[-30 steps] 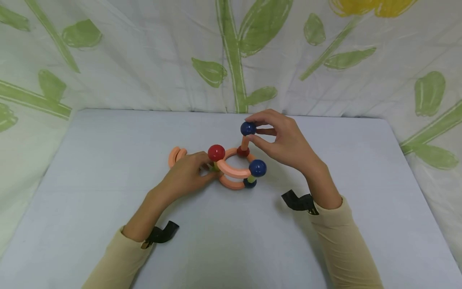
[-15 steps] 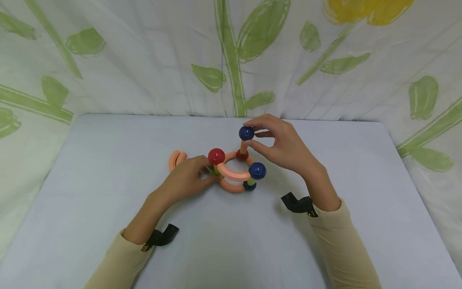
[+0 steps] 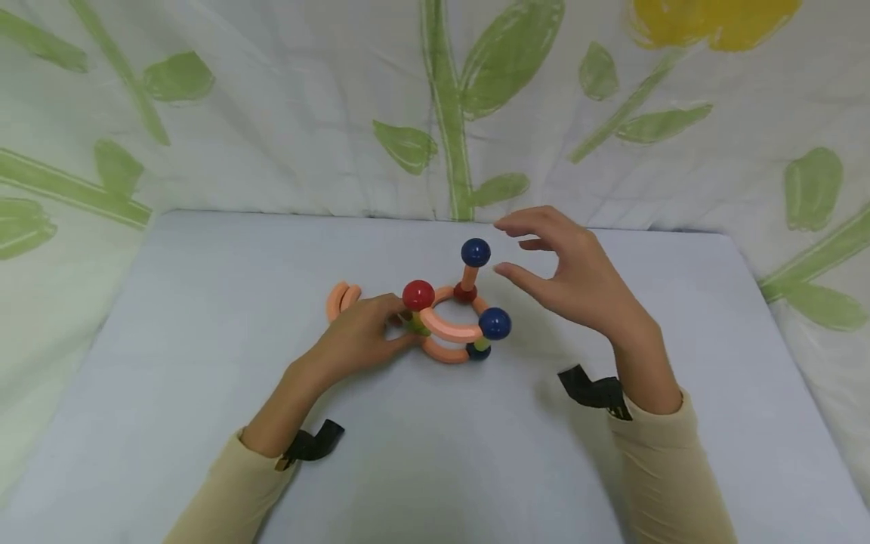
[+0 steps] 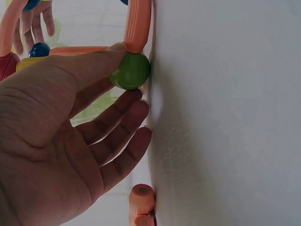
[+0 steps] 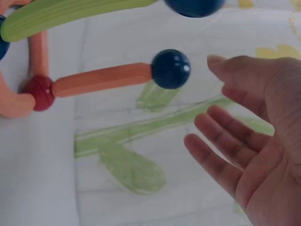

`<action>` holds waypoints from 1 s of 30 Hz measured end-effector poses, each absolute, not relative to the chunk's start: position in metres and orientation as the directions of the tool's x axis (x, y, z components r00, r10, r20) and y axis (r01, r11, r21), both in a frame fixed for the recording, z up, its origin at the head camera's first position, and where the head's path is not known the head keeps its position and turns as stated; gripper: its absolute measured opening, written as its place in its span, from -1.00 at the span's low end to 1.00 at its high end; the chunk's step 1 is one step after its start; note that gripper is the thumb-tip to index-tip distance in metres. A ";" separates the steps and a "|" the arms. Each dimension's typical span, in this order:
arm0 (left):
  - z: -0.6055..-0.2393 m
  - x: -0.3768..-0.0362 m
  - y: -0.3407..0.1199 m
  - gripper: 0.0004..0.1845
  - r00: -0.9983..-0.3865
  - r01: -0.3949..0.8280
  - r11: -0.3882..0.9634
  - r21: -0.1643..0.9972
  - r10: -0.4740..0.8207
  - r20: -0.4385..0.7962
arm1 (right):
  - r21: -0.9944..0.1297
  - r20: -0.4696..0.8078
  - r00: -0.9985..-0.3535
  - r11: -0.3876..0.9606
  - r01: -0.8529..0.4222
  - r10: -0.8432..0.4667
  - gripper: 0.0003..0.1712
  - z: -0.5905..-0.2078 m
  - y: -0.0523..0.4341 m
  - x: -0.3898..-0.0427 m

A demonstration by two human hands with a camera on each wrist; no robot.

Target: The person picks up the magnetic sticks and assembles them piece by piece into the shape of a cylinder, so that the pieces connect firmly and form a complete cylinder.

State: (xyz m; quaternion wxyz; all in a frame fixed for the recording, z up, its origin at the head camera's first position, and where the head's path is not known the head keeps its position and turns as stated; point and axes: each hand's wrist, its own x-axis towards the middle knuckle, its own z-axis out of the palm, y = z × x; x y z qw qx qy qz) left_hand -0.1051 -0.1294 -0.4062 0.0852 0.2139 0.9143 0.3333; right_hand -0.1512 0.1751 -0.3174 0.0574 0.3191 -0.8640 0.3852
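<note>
A frame of balls and rods stands on the table, with an orange ring of curved rods at its base. My left hand (image 3: 360, 336) pinches the green ball (image 4: 131, 71) at its lower left corner, thumb against fingers. Above that corner sits a red ball (image 3: 418, 295), joined by a curved orange rod (image 3: 448, 329) to a blue ball (image 3: 495, 324). At the back, a straight orange rod (image 5: 103, 79) rises from a low red ball (image 5: 39, 93) and carries another blue ball (image 5: 171, 69). My right hand (image 3: 574, 276) is apart from that ball, fingers spread and holding nothing.
Two loose curved orange rods (image 3: 342, 300) lie side by side on the white table (image 3: 224, 302), just beyond the left hand. Behind the table's far edge hangs a white cloth (image 3: 306, 113) painted with green leaves. Black straps stick out at both wrists.
My right hand has let go of the back blue ball and drawn away to the right, its fingers parting. The ball stays on its upright rod. My left hand keeps its hold.
</note>
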 end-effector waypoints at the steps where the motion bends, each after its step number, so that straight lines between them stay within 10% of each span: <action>1: -0.406 -0.105 -0.129 -0.64 -0.893 0.330 0.686 0.648 0.449 -0.020 | -0.624 0.356 -0.790 0.503 -0.598 -0.499 -0.44 -0.315 0.178 -0.148; 14: -0.401 -0.105 -0.128 -0.64 -0.897 0.290 0.697 0.655 0.437 -0.068 | -0.673 0.212 -0.827 0.535 -0.510 -0.521 -0.27 -0.359 0.201 -0.096; 30: -0.406 -0.105 -0.128 -0.66 -0.897 0.323 0.702 0.635 0.440 -0.030 | -0.738 0.116 -0.902 0.572 -0.358 -0.416 -0.66 -0.416 0.162 -0.082</action>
